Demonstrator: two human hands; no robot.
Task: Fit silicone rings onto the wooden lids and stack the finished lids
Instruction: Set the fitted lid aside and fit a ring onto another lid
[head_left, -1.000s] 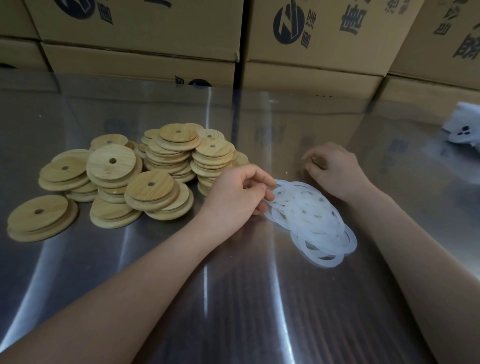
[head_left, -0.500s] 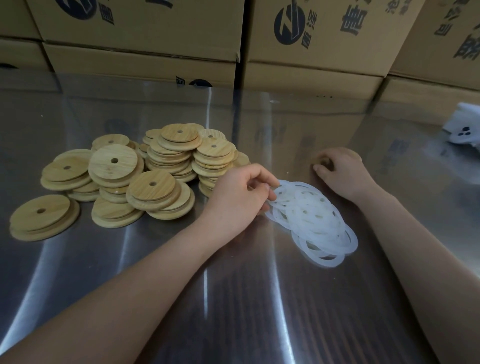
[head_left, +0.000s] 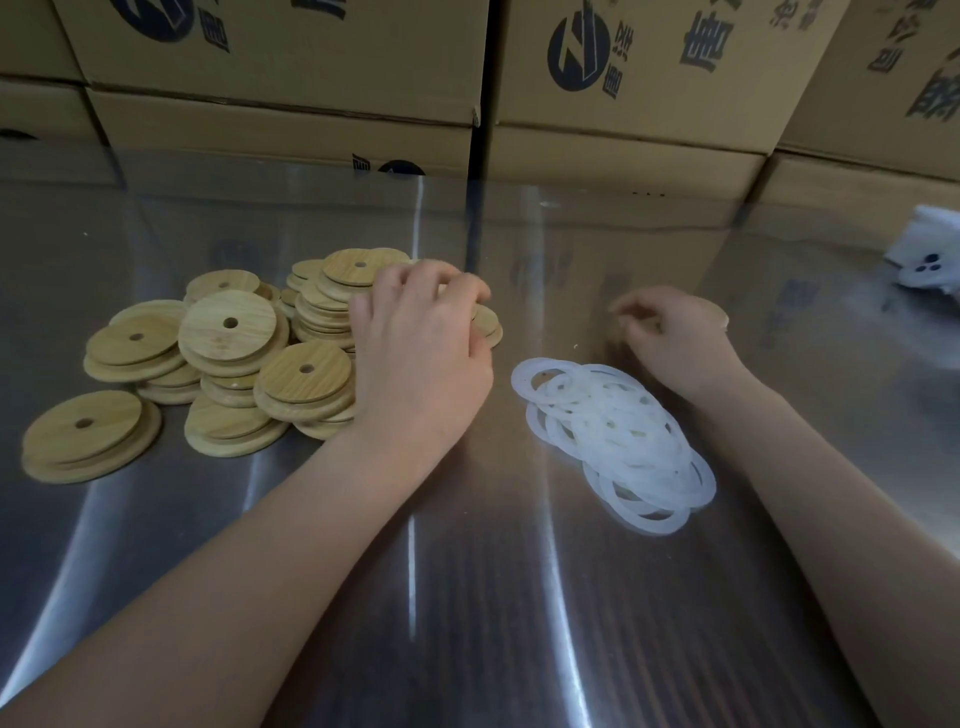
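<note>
Round wooden lids (head_left: 228, 332) with a centre hole lie in several low stacks on the left of the steel table (head_left: 467, 597). A loose heap of translucent white silicone rings (head_left: 613, 431) lies right of centre. My left hand (head_left: 421, 353) is over the rightmost lid stack, its fingers curled down round the top lid, which it mostly hides. My right hand (head_left: 675, 338) sits just behind the rings, curled over another wooden lid (head_left: 721, 314) of which only a tan edge shows.
Cardboard boxes (head_left: 291, 67) with dark printing stand in a wall along the back of the table. A white object (head_left: 930, 260) lies at the far right edge. One separate short lid stack (head_left: 83, 431) sits at the front left.
My left hand has left the near edge of the ring heap and moved left and back onto the lid stack. My right hand has shifted slightly to the right.
</note>
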